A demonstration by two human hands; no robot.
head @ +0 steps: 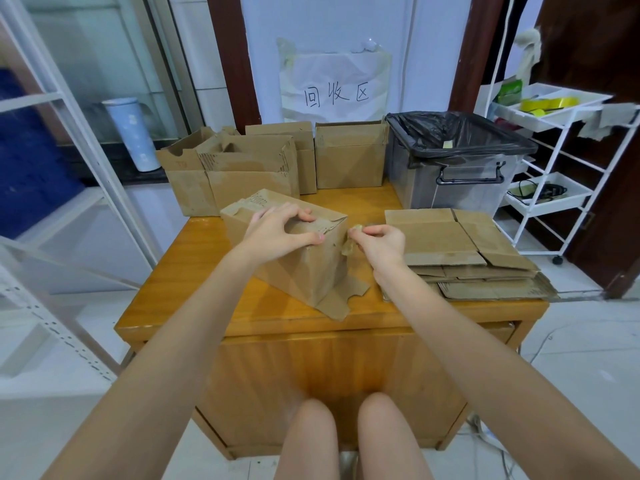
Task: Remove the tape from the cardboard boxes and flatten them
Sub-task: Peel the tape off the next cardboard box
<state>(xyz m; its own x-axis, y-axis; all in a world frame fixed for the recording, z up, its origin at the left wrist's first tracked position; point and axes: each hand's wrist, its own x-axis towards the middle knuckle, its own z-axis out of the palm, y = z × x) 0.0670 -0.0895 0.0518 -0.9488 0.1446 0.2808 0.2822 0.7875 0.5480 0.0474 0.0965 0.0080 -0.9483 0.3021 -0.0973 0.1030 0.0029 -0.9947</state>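
Gripping box (301,258) top: left hand (277,233); right hand (379,242) pinching tape (348,247) (bin (450,188) black-lined).

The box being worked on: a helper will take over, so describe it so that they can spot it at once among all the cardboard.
On the wooden table, between the row of open boxes at the back and the flattened stack on the right, stands the box being worked on. It alone is tilted, gripped on top by the left hand, while the right hand pinches tape at its corner.
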